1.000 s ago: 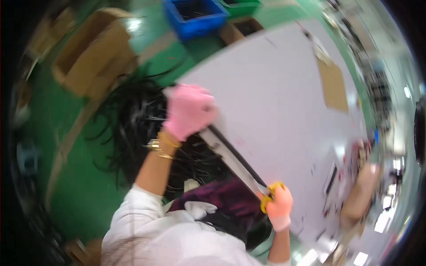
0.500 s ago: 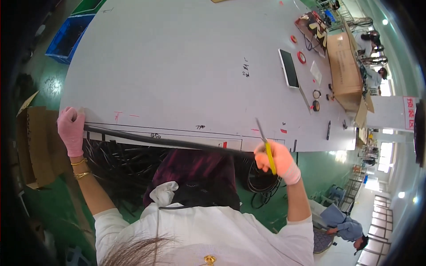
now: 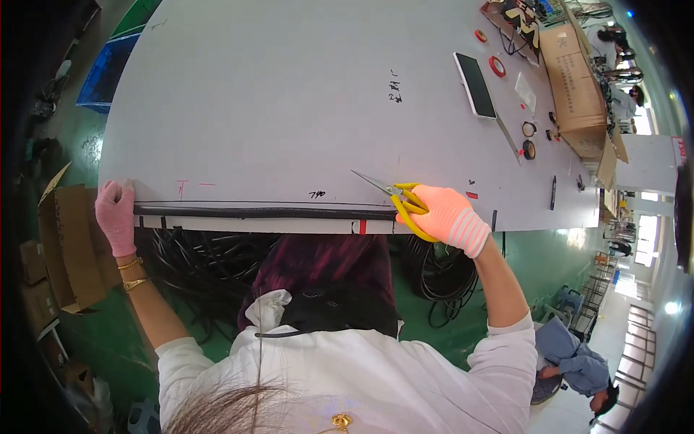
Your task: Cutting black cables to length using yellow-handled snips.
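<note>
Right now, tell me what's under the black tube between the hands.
The black tube lies on the pale tabletop; a red mark shows along its near side. Any markings directly beneath are covered and cannot be seen.

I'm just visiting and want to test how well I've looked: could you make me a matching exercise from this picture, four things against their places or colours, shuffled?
Things:
1. Left hand
2. Scissors
3. Black tube
4. Plastic bin

Places or colours:
A. Lying along the near edge of the table
B. Blue, beyond the table's left side, toward the top of the picture
C. Yellow-handled, in the orange-gloved right hand
D. In a pink glove, at the near left corner of the table

Right pairs: 1-D, 2-C, 3-A, 4-B
</note>
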Demonstrator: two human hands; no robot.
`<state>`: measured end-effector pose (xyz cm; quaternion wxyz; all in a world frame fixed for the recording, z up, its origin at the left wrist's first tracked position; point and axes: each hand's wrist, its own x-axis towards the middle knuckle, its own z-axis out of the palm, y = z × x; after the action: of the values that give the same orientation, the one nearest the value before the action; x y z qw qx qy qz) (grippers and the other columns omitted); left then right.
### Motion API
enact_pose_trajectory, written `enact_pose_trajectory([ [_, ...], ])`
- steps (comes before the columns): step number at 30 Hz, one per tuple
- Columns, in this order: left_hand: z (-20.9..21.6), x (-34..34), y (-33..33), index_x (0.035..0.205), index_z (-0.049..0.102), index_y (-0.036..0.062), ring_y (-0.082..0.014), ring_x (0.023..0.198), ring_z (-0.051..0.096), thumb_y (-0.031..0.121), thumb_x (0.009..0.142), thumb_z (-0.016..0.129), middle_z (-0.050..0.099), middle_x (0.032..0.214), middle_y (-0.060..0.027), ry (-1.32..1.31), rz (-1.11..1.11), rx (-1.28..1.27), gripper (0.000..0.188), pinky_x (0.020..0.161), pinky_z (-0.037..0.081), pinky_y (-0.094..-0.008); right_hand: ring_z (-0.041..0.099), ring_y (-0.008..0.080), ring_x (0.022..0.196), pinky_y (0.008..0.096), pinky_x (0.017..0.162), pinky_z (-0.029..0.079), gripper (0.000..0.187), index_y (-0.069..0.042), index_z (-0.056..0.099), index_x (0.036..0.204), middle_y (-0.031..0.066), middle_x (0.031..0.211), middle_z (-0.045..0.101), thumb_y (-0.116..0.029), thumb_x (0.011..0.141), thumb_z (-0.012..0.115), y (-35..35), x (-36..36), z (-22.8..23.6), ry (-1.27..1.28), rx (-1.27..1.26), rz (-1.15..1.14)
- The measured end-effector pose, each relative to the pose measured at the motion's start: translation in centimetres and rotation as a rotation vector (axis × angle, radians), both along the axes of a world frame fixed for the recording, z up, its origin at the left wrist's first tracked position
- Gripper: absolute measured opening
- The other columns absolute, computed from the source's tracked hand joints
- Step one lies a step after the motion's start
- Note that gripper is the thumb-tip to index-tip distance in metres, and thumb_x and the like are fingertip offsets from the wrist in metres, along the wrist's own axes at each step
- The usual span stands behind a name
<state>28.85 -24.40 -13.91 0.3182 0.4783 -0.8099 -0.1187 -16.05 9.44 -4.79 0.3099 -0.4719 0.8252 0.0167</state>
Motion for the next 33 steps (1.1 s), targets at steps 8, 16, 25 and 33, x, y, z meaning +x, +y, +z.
enact_pose_trajectory([
  [8, -0.3, 0.3, -0.4, 0.07, 0.029, -0.0001, -0.0153, 0.064, 0.028, 0.002, 0.09, 0.065, 0.025, 0.07, -0.0057, 0.02, -0.017, 0.017, 0.041, 0.058, 0.031, -0.0312, 0.069, 0.0362, 0.084, 0.0416, 0.075, 0.056, 0.045, -0.004, 0.064, 0.111, 0.0157, 0.091, 0.072, -0.041, 0.086, 0.073, -0.7, 0.4, 0.5, 0.107, 0.116, 0.002],
  [16, 2.1, -3.6, 2.7, 0.079, 0.056, 0.0024, -0.0215, 0.076, 0.052, 0.007, 0.086, 0.07, 0.055, 0.078, -0.0066, -0.201, 0.029, -0.181, 0.017, 0.073, 0.044, -0.0354, 0.07, 0.0331, 0.092, 0.0402, 0.081, 0.056, 0.057, -0.013, 0.065, 0.124, 0.0118, 0.098, 0.074, -0.054, 0.084, 0.071, -2.5, 0.2, 1.2, 0.117, 0.283, -0.041],
  [25, 5.9, -26.7, 23.3, 0.102, 0.068, 0.0142, -0.0262, 0.104, 0.057, 0.029, 0.075, 0.075, 0.062, 0.104, -0.0028, -0.183, -0.771, 0.098, 0.032, 0.095, 0.042, -0.0431, 0.07, 0.0336, 0.092, 0.0404, 0.081, 0.056, 0.047, -0.012, 0.07, 0.114, 0.0132, 0.099, 0.074, -0.049, 0.086, 0.065, -2.0, 0.1, 1.8, 0.092, 0.206, -0.021],
  [33, 4.9, -29.0, 24.6, 0.086, 0.07, 0.0136, -0.0249, 0.095, 0.06, 0.035, 0.071, 0.078, 0.064, 0.095, -0.0024, -0.291, -0.723, 0.021, 0.028, 0.088, 0.046, -0.0411, 0.07, 0.0346, 0.091, 0.0408, 0.079, 0.056, 0.046, -0.01, 0.07, 0.11, 0.0149, 0.098, 0.073, -0.049, 0.086, 0.064, -1.3, -0.3, 1.8, 0.035, 0.115, -0.032],
])
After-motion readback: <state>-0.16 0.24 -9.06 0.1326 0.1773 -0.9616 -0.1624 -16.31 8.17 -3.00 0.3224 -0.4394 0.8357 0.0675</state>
